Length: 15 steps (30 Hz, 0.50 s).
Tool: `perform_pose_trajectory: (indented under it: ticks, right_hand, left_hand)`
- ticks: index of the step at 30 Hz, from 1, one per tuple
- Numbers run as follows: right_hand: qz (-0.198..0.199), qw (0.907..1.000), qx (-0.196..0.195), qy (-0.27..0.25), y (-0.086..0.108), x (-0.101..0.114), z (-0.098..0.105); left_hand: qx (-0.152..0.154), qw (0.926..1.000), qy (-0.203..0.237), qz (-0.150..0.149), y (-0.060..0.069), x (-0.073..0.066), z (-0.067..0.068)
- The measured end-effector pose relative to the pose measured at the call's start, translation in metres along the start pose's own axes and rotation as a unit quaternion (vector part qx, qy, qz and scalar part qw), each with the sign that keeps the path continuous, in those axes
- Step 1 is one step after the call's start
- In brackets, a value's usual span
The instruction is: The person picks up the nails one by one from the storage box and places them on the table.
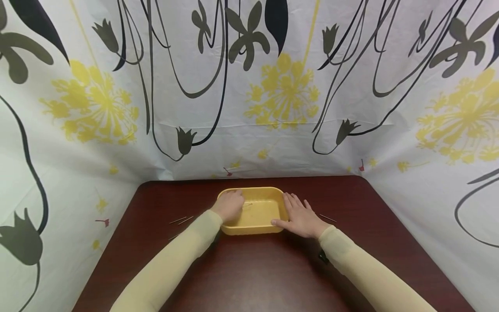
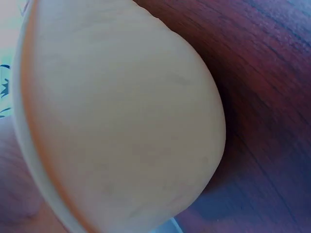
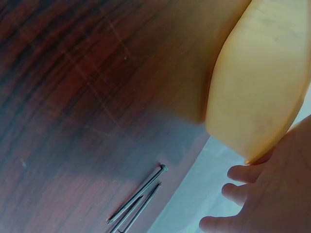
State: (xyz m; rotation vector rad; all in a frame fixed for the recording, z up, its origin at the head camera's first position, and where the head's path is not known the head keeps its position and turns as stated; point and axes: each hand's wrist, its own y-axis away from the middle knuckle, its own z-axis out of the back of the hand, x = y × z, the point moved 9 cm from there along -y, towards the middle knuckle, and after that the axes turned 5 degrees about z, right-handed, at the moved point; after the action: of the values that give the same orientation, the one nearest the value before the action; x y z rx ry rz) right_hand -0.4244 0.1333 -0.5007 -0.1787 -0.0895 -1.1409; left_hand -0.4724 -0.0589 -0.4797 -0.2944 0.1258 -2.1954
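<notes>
A yellow rectangular tray (image 1: pixel 255 229) sits on the table, its outer walls filling much of both wrist views. My left hand (image 1: pixel 231 204) reaches over the tray's left side, fingers curled down inside it. Thin nails (image 1: pixel 247 205) show in the tray right beside those fingers; whether the fingers pinch one is hidden. My right hand (image 1: pixel 302 218) lies against the tray's right end with fingers spread and fairly straight, the thumb over the front rim. In the right wrist view, some fingertips of the right hand (image 3: pixel 282 194) show past the tray wall (image 3: pixel 257 82).
Several nails (image 1: pixel 186 220) lie on the dark wooden table (image 1: pixel 249 268) left of the tray, partly behind the left sleeve. More nails (image 3: pixel 138 196) lie close together to the right of the tray. A patterned white cloth (image 1: pixel 249 147) hangs behind the table and along both sides.
</notes>
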Motion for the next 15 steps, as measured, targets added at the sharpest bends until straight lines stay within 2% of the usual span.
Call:
perform_pose_trajectory:
  ticks: [4, 11, 15]
  right_hand:
    - [0.001, 1.0, 0.001, -0.002, 0.0, 0.0, 0.0]
    - [0.0, 1.0, 0.004, -0.005, -0.001, 0.0, -0.001]
    - [0.0, 1.0, 0.002, -0.005, -0.001, -0.001, -0.001]
  left_hand:
    - [-0.006, 1.0, 0.005, 0.004, 0.004, 0.003, 0.005]
    - [0.005, 0.9997, 0.018, 0.018, 0.011, 0.008, 0.015]
    - [-0.004, 0.9996, 0.016, 0.023, 0.015, 0.011, 0.02]
